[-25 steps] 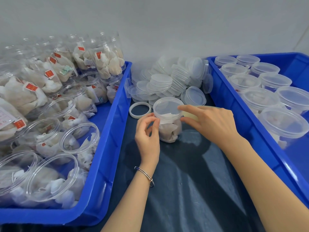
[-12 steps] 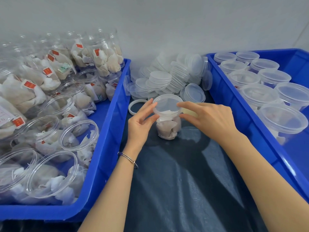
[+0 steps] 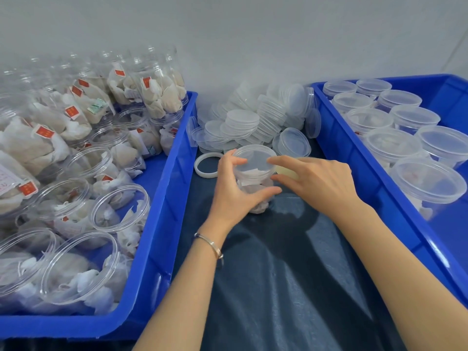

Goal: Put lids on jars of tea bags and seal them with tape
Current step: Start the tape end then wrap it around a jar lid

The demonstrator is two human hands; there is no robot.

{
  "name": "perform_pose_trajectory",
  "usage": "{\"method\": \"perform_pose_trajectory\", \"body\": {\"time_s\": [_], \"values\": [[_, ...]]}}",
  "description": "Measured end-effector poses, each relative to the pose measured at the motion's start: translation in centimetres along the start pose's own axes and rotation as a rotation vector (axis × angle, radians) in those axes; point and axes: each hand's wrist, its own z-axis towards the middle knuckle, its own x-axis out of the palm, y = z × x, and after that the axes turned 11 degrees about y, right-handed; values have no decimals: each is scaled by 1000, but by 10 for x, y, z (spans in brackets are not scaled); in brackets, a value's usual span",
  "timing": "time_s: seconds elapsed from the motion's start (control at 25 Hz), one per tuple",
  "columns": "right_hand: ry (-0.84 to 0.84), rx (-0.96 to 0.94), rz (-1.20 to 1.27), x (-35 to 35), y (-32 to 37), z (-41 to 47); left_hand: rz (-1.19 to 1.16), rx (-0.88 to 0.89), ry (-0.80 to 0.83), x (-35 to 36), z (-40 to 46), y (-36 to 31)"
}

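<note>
Dark cloth-covered bench [image 3: 291, 287] in front of a pale wall, blue bins on both sides. Nearest, two bare forearms reaching in, a thin bracelet [image 3: 210, 243] on the left wrist. Between the bins, upright on the cloth, a clear jar of tea bags [image 3: 255, 188] with its lid [image 3: 253, 159] already seated on top. Left hand [image 3: 235, 193] wrapped round the jar wall, thumb curled across the front, fingertips at the lid rim. Right hand [image 3: 319, 181] with index finger and thumb pinching the lid's right edge, something pale yellow half hidden under the palm, likely tape. Best to brace the body firmly and press evenly round the rim. Just left, a white ring [image 3: 206, 164]. Beyond, heaped spare lids [image 3: 253, 122]. Left bin [image 3: 162, 224]: open jars. Right bin [image 3: 354, 153]: lidded jars.
</note>
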Motion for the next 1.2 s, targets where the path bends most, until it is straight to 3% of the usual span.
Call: {"method": "perform_pose_trajectory", "body": {"time_s": [0.16,0.52,0.72,0.84,1.0,1.2], "values": [[22,23,48,-1,0,1,103,-73,-96,10,18,-6],[68,10,10,1,0,14,77,-55,-40,-1,35,8],[213,103,75,-3,-10,0,101,-36,7,-7,37,13],[350,164,236,-6,-19,-13,129,-44,46,-12,41,14],[266,238,280,-10,-33,-20,135,-62,48,-14,43,15],[315,281,244,-5,-41,23,105,-66,36,-13,41,15]]}}
